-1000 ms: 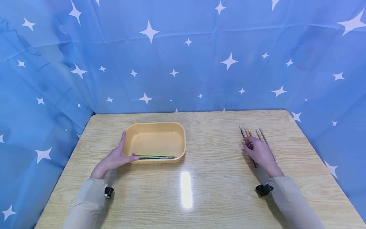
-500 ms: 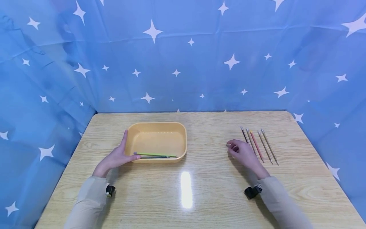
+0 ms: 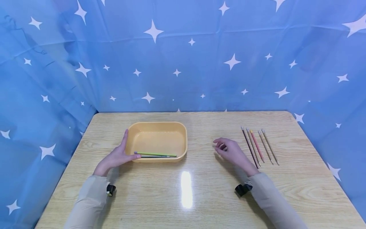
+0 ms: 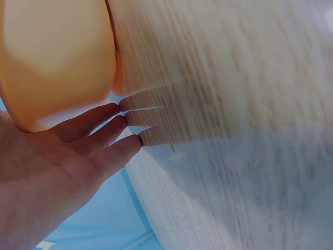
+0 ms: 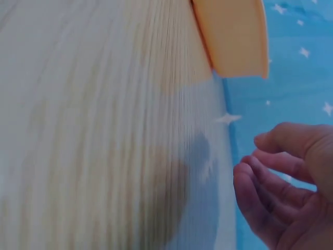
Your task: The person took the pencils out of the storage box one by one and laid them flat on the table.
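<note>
A shallow yellow-orange plastic tub [image 3: 160, 127] stands on the left part of the table, holding a green pencil [image 3: 155, 154] and a dark pencil [image 3: 154, 156] along its near side. My left hand [image 3: 115, 156] spans the tub's left end, thumb at the near rim and fingers extended along the side; the left wrist view has these fingers [image 4: 99, 130] stretched out beside the tub. Between tub and loose pencils, my right hand [image 3: 231, 152] hovers with loosely bent fingers and nothing in them. In the right wrist view its thumb and fingertips are apart.
Several pencils lie side by side at the right: a dark red one [image 3: 249, 146], a red one [image 3: 257, 146] and gold ones such as the outermost pencil [image 3: 270, 146]. A blue star-printed cloth [image 3: 200, 73] hangs behind the wood-grain table [image 3: 217, 194].
My right hand has moved left, away from above the loose pencils, which are now uncovered. The left hand stays at the tub. The head view has shifted slightly.
</note>
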{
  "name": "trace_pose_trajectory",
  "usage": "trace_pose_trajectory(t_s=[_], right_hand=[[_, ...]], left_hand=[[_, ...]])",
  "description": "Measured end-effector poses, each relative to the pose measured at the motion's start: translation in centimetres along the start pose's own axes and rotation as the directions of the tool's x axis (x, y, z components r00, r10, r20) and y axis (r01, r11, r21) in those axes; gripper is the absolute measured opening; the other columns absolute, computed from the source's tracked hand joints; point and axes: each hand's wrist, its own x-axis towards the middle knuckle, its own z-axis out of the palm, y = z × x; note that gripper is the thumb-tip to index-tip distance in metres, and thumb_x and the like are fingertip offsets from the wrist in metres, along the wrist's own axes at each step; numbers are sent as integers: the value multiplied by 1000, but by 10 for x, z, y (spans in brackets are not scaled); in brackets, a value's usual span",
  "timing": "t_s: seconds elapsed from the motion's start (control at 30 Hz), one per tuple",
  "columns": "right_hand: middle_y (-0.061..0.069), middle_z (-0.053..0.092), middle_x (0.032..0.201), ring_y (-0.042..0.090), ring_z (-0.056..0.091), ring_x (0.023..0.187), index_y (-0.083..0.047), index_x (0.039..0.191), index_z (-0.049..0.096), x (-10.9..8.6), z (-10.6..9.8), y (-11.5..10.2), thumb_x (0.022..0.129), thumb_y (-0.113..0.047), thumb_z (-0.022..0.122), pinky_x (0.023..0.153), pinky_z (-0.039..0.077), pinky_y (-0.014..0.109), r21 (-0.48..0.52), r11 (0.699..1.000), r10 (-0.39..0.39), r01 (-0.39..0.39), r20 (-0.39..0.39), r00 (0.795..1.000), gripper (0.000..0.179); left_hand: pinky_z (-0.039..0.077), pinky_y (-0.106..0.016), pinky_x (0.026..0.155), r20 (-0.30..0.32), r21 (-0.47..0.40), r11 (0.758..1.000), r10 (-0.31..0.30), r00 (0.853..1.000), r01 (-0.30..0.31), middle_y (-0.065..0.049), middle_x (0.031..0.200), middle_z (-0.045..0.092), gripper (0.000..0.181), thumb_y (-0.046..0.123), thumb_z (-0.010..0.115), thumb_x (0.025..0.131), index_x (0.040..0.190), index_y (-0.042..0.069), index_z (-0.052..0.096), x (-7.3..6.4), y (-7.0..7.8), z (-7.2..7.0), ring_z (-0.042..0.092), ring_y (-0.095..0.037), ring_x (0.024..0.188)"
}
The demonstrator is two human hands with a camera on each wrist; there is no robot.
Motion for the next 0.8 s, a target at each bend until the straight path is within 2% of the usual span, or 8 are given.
trace_pose_trajectory(t_s=[0.33, 0.47, 0.6, 0.8], right_hand=[[3, 66, 87, 16, 63, 77, 5, 113, 65, 14, 6, -27, 89, -1, 66, 65, 53, 27, 24, 996, -93, 91, 109, 990, 25], [0, 65, 86, 14, 62, 77, 4, 111, 66, 21, 5, -42, 90, -3, 65, 66, 53, 26, 24, 989, -147, 145, 150, 978, 22], [-1, 66, 85, 11, 62, 76, 0, 109, 67, 29, 5, -59, 90, -5, 63, 65, 53, 25, 22, 978, -207, 206, 162, 965, 20], [-2, 65, 87, 10, 60, 78, -1, 110, 67, 44, 13, -87, 92, -6, 61, 66, 52, 23, 49, 971, -239, 234, 213, 947, 20]], left_hand=[[24, -62, 106, -1, -21, 1000, 16, 1000, -16, -30, 155, -3, 121, 31, 76, 83, 150, 8, -22, 1, 2, 0, 20, -52, 135], [26, -62, 104, 2, -20, 1000, 13, 1000, -13, -30, 155, -4, 122, 31, 77, 83, 150, 7, -22, 0, 3, -1, 21, -53, 134], [24, -63, 105, 3, -26, 1000, 8, 1000, -8, -30, 155, -4, 121, 30, 77, 83, 150, 8, -22, -1, 5, -1, 19, -53, 135], [19, -63, 107, 2, -30, 999, 11, 1000, -11, -29, 156, -6, 122, 29, 77, 83, 150, 8, -23, 0, 4, -1, 15, -52, 137]])
